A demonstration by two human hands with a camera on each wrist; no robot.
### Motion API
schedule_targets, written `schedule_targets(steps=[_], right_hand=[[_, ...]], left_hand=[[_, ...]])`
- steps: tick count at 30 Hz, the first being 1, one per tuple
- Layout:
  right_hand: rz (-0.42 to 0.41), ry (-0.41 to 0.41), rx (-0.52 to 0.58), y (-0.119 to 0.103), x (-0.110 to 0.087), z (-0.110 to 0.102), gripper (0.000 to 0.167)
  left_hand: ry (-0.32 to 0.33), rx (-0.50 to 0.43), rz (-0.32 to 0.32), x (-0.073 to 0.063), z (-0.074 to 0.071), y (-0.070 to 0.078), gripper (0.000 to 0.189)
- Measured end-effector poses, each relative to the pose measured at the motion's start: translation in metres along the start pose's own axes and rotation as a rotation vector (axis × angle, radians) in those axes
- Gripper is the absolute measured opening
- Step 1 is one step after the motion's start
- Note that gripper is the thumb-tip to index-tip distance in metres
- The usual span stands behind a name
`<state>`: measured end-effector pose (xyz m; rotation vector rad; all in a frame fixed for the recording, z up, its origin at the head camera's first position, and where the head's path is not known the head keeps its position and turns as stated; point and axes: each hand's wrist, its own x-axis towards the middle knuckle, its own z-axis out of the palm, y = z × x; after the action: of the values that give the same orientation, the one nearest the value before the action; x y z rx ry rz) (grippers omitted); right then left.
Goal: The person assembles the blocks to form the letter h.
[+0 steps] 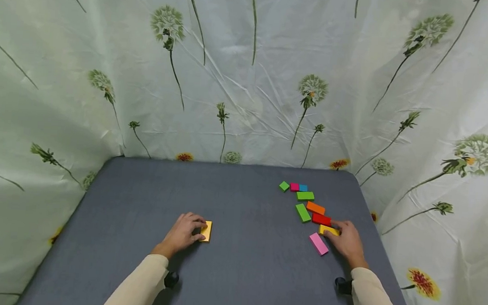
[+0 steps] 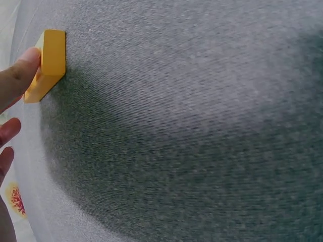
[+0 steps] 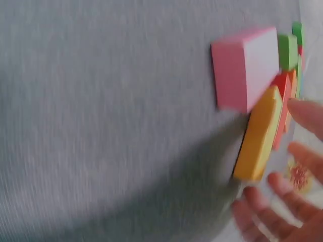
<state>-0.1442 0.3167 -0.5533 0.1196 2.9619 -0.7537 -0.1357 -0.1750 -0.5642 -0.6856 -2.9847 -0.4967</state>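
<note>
Toward the left of the table, my left hand pinches a yellow block between thumb and fingers. That block rests on the cloth in the left wrist view, a fingertip pressed to its side. On the right, my right hand hovers around a second yellow block, its fingers spread. In the right wrist view, a small gap shows between this yellow block and the fingers. A pink block lies just nearer than it, and a red block just beyond.
Past the red block lie an orange block, a green block and another green block. Farther back are a magenta cube, a blue cube and a green cube. A flowered curtain surrounds the grey table.
</note>
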Motion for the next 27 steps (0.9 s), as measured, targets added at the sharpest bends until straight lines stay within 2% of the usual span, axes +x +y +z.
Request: schedule_targets(steps=[4,8,14,21,27], right_hand=[[0.131,0.032,-0.016,-0.011,-0.002,0.007,0.067],[0.217,0.031,0.016,-0.018,-0.004,0.013,0.071],[0.274,0.020,0.043,-0.020,-0.005,0.018,0.069],[0.326,0.058,0.136,-0.017,-0.006,0.019,0.073],[0.346,0.043,0.153,-0.017,-0.007,0.015,0.074]], left_hand=[[-0.005,-0.018,-0.019,0.002,0.000,-0.001,0.033],[-0.007,-0.033,-0.032,0.003,0.000,-0.001,0.033],[0.004,-0.018,-0.038,0.003,-0.001,-0.001,0.033],[-0.033,0.010,-0.053,0.002,-0.003,0.000,0.034],[-0.048,0.044,-0.056,0.002,-0.005,0.000,0.034]])
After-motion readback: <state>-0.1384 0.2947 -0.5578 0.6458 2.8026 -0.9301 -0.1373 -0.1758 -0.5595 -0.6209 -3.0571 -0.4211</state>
